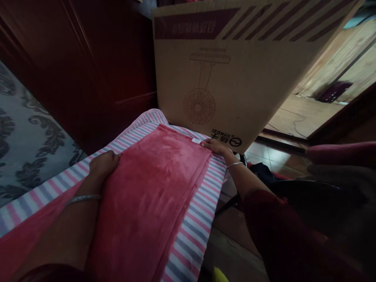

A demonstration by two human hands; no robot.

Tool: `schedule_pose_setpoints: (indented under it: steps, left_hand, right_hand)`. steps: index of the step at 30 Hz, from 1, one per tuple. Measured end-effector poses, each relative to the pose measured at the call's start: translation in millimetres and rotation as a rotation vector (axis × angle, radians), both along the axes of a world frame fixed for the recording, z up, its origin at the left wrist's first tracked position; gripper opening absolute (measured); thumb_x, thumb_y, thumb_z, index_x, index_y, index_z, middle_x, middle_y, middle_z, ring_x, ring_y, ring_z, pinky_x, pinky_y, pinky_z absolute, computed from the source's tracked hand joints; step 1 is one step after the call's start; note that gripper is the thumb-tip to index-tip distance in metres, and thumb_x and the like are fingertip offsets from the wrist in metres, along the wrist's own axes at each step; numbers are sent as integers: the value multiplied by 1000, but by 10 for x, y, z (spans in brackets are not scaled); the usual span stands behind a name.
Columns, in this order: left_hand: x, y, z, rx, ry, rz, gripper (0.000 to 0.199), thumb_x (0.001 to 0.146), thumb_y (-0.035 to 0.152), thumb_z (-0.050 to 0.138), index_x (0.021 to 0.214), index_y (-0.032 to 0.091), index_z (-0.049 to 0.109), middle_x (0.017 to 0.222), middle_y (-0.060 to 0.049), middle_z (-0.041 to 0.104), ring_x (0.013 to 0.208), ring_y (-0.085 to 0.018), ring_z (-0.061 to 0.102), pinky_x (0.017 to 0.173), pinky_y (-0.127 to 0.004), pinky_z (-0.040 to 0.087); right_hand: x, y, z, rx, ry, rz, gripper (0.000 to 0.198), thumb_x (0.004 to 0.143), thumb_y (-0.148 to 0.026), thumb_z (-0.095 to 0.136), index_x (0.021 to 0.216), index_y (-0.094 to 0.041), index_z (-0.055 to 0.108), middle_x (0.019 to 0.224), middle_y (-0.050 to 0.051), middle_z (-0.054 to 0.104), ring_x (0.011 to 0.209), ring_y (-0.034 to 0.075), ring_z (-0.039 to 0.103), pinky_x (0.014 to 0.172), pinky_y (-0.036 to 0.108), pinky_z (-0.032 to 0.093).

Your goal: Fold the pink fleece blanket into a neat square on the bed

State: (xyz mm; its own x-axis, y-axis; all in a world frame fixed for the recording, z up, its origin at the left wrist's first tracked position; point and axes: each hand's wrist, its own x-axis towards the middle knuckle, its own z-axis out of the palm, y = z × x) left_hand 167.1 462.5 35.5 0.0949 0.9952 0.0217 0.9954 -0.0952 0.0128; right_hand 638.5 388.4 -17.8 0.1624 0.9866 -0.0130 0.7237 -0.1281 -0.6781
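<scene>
A folded plush pink blanket lies over a cloth with pink, grey and white stripes. My left hand is closed on the blanket's left edge, fingers curled under. At the far right corner my right hand pinches the blanket, thumb on top, beside a small white tag. Along the right side several layers of the fold show. The tips of most fingers on both hands are hidden.
A large cardboard box with a fan drawing stands just beyond the cloth. Dark red wooden panelling rises at the left, beside patterned wallpaper. A dark chair-like shape is at the right, above the tiled floor.
</scene>
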Motion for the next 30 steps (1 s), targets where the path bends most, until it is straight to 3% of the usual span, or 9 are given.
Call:
schedule_pose_setpoints:
  steps: [4,6,9,12,15,18,26,30]
  left_hand:
    - [402,-382,152,146,11,-122,25,95,25,45,101,11,64,115,-21,66,107,-31,63,86,-40,47]
    - [755,-729,175,141,-137,-382,21,94,19,46,97,12,65,110,-21,67,105,-29,63,91,-41,47]
    - [1288,-1304,73,53,-176,-592,17,92,31,59,100,17,65,106,-10,70,100,-23,65,92,-34,48]
    - [1609,-1698,-117,-38,-167,-678,26,92,36,62,108,17,64,111,-12,68,104,-26,65,91,-35,49]
    - [1694,-1824,-243,-123,-171,-604,17,97,23,49,104,16,63,109,-12,68,103,-24,66,92,-34,48]
    - [1691,-1837,-265,-126,-218,-569,24,98,15,39,101,17,63,103,-11,69,96,-22,66,87,-33,48]
    - [1738,-2008,-399,-26,-81,-665,26,92,8,45,109,17,63,108,-12,66,102,-25,63,91,-38,49]
    - [1519,-2116,-358,8,-140,-686,21,94,21,56,114,18,62,116,-12,64,111,-27,59,97,-41,48]
  right_hand:
    - [-12,-2,33,-18,60,-20,48,75,-66,70,79,-18,66,78,1,65,73,17,53,66,27,42]
    - [-14,-24,44,-12,82,-32,51,72,-70,71,77,-19,64,76,0,63,72,16,52,65,27,41]
    - [-20,-54,37,4,121,-37,52,69,-70,72,79,-19,65,76,0,63,74,17,52,66,26,42]
    - [-49,-47,6,11,135,-70,48,68,-66,74,78,-19,65,76,0,64,74,16,52,66,25,41]
    - [-77,-27,-26,19,146,-92,48,68,-65,75,75,-19,63,73,0,62,71,16,51,64,25,41]
    - [-66,-32,-40,43,174,-96,51,70,-69,72,76,-20,61,71,-1,59,69,15,49,64,26,41]
    - [-47,-92,-109,91,221,-77,48,74,-69,66,80,-21,62,72,-1,60,69,16,50,66,27,44]
    - [-68,-87,-183,118,281,-80,47,72,-66,68,81,-21,65,70,-2,59,67,16,50,63,27,42]
